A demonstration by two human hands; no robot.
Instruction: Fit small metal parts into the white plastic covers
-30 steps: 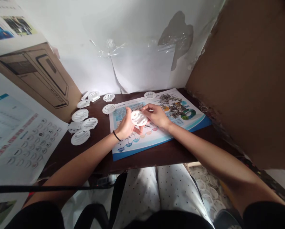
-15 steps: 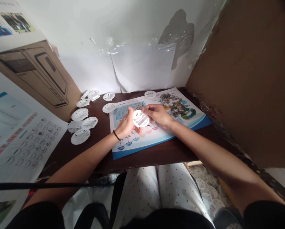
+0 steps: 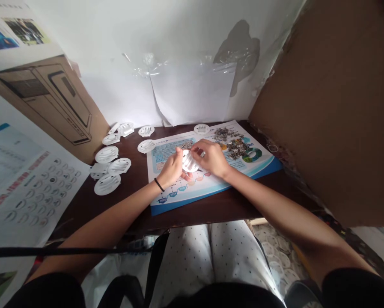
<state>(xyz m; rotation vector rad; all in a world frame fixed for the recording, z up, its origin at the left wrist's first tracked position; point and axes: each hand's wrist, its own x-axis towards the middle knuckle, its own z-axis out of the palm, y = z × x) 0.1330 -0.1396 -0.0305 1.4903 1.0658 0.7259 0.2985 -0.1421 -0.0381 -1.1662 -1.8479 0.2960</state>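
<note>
A round white plastic piece [image 3: 189, 163] with slots is held over the printed sheet [image 3: 192, 197]. My left hand [image 3: 171, 169] grips it by its left side, thumb up along the edge and fingers beneath. The fingers of my right hand [image 3: 213, 159] are pinched together at the upper right of this piece. Whatever lies between those fingertips is too small and covered to make out. Beyond my right hand a heap of small metal parts [image 3: 237, 148] is spread on the sheet.
Several similar white pieces [image 3: 107, 185] lie at the table's left, and another white piece [image 3: 201, 128] sits at the sheet's back edge. Cardboard [image 3: 326, 128] walls the right side; a printed box [image 3: 60, 102] stands left. More white pieces [image 3: 275, 252] are below, right of my legs.
The white piece has tilted in my left hand. My right hand has moved slightly left, and its fingers now come over the piece's upper edge.
</note>
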